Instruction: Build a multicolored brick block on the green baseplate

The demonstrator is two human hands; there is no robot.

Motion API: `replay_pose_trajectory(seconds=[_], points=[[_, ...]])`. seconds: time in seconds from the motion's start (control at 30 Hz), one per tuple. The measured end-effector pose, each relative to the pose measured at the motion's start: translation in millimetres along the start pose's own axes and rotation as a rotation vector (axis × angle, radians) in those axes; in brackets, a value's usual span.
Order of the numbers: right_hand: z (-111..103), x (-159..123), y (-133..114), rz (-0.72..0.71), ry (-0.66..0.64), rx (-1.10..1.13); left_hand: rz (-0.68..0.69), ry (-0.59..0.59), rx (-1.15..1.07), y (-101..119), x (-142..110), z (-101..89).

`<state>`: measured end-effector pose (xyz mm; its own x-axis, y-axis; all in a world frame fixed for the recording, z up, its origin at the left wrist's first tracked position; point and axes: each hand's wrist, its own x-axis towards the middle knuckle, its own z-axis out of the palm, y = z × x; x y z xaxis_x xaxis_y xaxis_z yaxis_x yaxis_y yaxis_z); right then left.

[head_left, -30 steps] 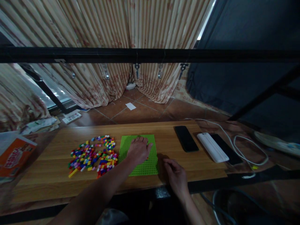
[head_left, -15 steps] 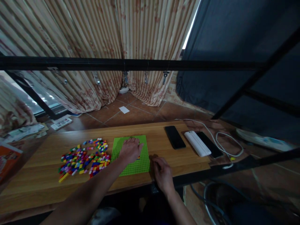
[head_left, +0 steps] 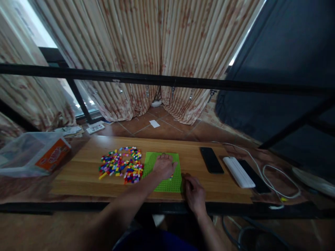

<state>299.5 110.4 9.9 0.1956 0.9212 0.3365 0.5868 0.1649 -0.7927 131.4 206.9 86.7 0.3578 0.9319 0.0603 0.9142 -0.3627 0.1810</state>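
Observation:
My left hand (head_left: 164,168) lies palm down over the green studded baseplate (head_left: 167,187), fingers forward on the plate and thumb out to the right. A few small coloured bricks (head_left: 171,176) show by its right side; what is under the palm is hidden. Just right of the baseplate, at the front of the table, my right hand (head_left: 195,194) rests with fingers curled in. Whether it holds anything is hidden. Left of the baseplate spreads a loose pile of small multicoloured building bricks (head_left: 115,164).
On the wooden table (head_left: 83,177) lie a black phone (head_left: 211,160), a white power bank (head_left: 238,172) and another dark phone (head_left: 255,177), with a white cable (head_left: 264,170). A clear plastic box (head_left: 23,151) with an orange label stands left. A black rail (head_left: 146,79) crosses behind.
The camera view has swung left, so everything sits further right and the clear box shows more fully. Both hands keep nearly the same places by the baseplate.

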Motion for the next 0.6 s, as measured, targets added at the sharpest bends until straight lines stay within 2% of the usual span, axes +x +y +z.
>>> replay_pose_trajectory(seconds=[0.1,0.23,0.33,0.47,0.6], points=[[-1,0,2,-0.004,-0.005,-0.024,0.004,0.043,-0.046,-1,-3,2.5],[-2,0,3,-0.009,-0.012,-0.05,0.083,0.233,-0.202,-3,-10,0.4],[-4,0,8,-0.011,-0.025,-0.067,0.092,0.356,-0.313,-4,-22,-3.6],[-3,3,16,0.019,-0.03,-0.121,0.064,0.386,-0.379,-12,-58,-3.1],[8,6,5,0.112,-0.045,-0.155,-0.048,0.347,-0.36,-41,-113,7.1]])
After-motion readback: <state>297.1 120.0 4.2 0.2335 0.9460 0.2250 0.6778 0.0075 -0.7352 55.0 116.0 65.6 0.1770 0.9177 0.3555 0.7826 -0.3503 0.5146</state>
